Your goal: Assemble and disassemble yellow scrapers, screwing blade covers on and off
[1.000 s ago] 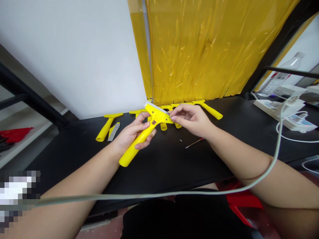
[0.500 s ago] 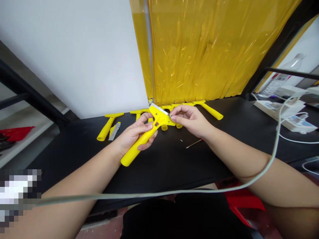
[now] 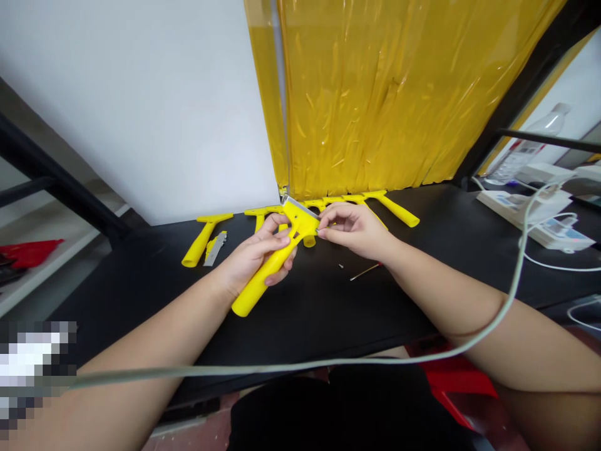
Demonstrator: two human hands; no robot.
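Note:
My left hand (image 3: 263, 250) is wrapped round the upper handle of a yellow scraper (image 3: 263, 279), held tilted above the table with its head up and away from me. A metal strip (image 3: 303, 208) runs along the top edge of the head. At the right end of the head, my right hand (image 3: 352, 228) is closed in a pinch on a small screw, largely hidden by the fingertips. Below that hand, a thin screwdriver (image 3: 365, 271) and another small screw (image 3: 341, 266) lie on the black table (image 3: 300, 326).
Several yellow scrapers, one at the right (image 3: 399, 210) and one at the left (image 3: 200, 241), lie along the back. Beside the left one rest grey metal blade pieces (image 3: 216, 248). White devices (image 3: 554, 219) and a bottle (image 3: 530, 144) stand right. A cable (image 3: 328, 362) crosses in front.
My right fingertips have moved slightly down and left, onto the right end of the scraper's head. The scraper has shifted a little in my left hand's grip.

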